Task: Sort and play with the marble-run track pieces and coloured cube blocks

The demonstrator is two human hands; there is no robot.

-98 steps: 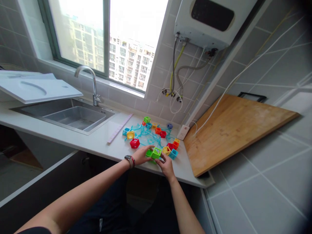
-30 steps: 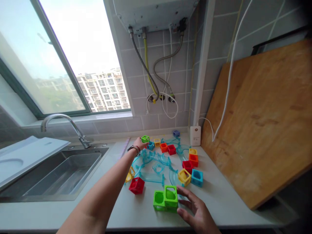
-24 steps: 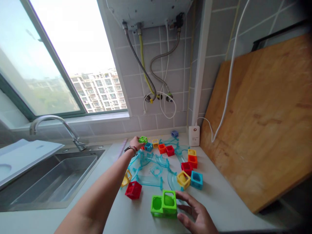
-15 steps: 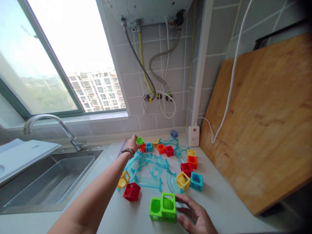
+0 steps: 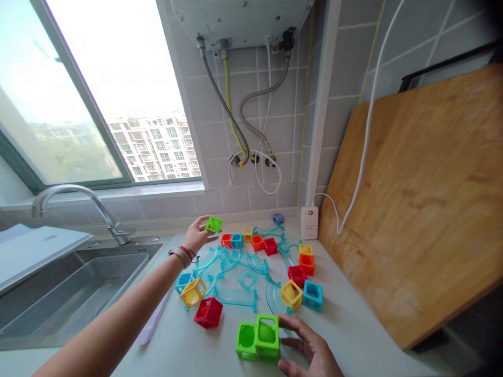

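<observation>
My left hand reaches far across the counter and grips a green cube block, lifted above the surface. Close to me, my right hand rests its fingers around the right side of a pair of joined green cube blocks; the thumb is low at the front corner. Beyond the pair lie a red cube block, a yellow cube block and a blue cube block. Clear blue track pieces spread over the middle of the counter. Part of the left palm is hidden.
Several coloured cube blocks form a curved line at the back and right. A sink with a faucet is on the left. A wooden board leans at the right, beside a white plugged-in box.
My left hand has drawn back left with the green cube block, away from the red and blue blocks at the back. My right hand stays beside the green pair.
</observation>
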